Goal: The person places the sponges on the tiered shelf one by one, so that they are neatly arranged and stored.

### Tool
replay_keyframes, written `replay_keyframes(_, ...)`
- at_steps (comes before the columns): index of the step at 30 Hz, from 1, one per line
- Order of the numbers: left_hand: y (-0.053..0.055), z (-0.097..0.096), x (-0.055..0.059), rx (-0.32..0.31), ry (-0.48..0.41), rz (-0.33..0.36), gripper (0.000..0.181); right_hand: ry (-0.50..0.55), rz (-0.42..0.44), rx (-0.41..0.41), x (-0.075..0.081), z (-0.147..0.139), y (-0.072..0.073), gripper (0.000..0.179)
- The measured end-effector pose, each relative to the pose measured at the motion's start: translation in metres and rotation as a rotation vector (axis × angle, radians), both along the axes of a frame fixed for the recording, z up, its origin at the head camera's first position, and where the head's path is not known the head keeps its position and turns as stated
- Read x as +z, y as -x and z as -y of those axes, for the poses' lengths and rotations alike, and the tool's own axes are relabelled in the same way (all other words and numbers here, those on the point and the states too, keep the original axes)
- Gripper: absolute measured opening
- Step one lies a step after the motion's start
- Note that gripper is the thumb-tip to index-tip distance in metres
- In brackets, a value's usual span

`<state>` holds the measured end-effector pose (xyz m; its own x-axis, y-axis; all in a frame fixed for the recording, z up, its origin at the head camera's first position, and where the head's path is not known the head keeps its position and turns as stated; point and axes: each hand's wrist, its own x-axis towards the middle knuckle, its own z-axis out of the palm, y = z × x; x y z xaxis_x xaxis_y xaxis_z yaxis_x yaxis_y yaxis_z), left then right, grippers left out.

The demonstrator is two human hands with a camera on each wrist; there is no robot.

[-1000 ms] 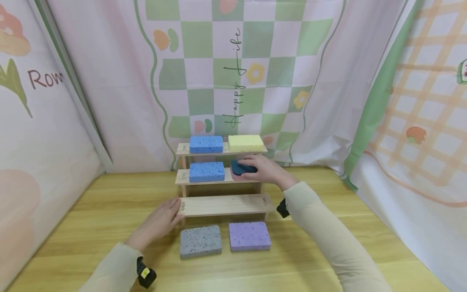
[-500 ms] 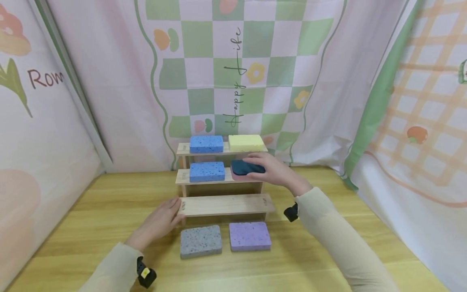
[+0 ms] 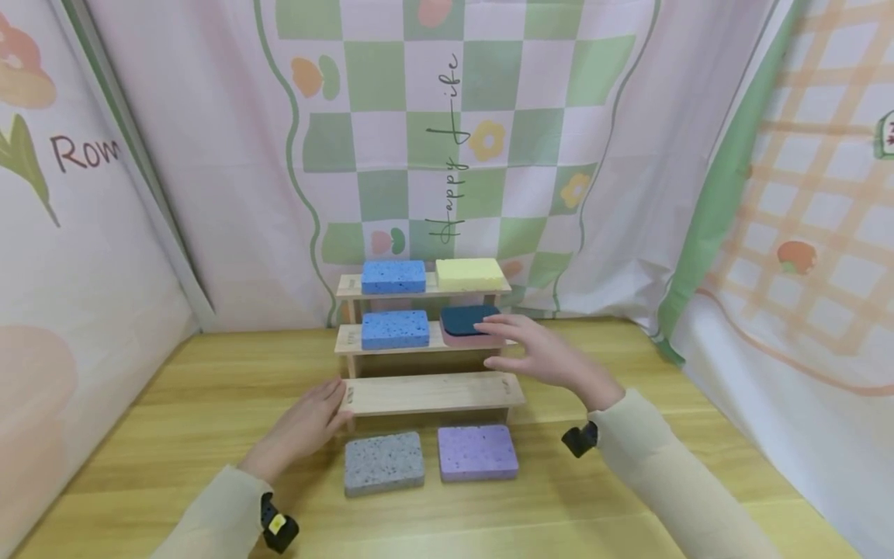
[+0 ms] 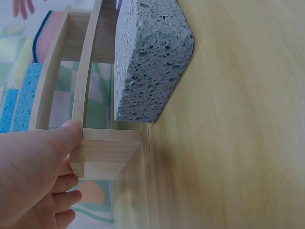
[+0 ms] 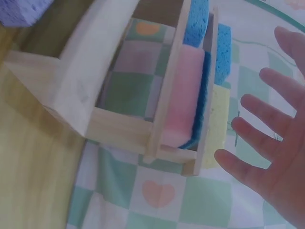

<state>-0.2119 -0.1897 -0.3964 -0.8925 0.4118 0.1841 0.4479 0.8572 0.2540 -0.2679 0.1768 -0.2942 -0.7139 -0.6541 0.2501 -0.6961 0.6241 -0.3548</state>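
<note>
A three-tier wooden rack [image 3: 434, 394] stands on the table. My left hand [image 3: 307, 423] holds the left end of its lowest board, with the thumb and curled fingers around the board end in the left wrist view. On the middle tier lie a blue sponge [image 3: 395, 330] and a pink sponge with a dark teal scouring layer [image 3: 464, 320]. My right hand [image 3: 548, 357] is beside that pink sponge with its fingers spread, holding nothing; the right wrist view shows the fingers apart from it. The top tier bears another blue sponge [image 3: 393, 277] and a yellow sponge [image 3: 469, 275].
A grey sponge [image 3: 384, 463] and a purple sponge [image 3: 478, 453] lie flat on the wood-grain table [image 3: 230, 388] in front of the rack. Behind hangs a checkered curtain [image 3: 433, 140], with more printed cloth at both sides.
My right hand has let go of the pink sponge and drawn back to the right and towards me. The sponge stays on the middle tier. My left hand keeps its hold on the rack.
</note>
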Motion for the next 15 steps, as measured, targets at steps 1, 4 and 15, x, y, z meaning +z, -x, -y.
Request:
replay_keyframes(1,0.000,0.000,0.000,0.000,0.000,0.000,0.054,0.006,0.008,0.002,-0.002,-0.001,-0.002,0.058)
replay_keyframes(4,-0.001,0.001,0.000,-0.003,0.000,-0.004,0.054,0.020,0.011,0.022,-0.010,-0.003,-0.007,0.057)
replay_keyframes(15,-0.002,0.000,0.002,-0.002,-0.002,-0.015,0.052,0.058,0.008,0.122,-0.035,-0.006,-0.025,0.053)
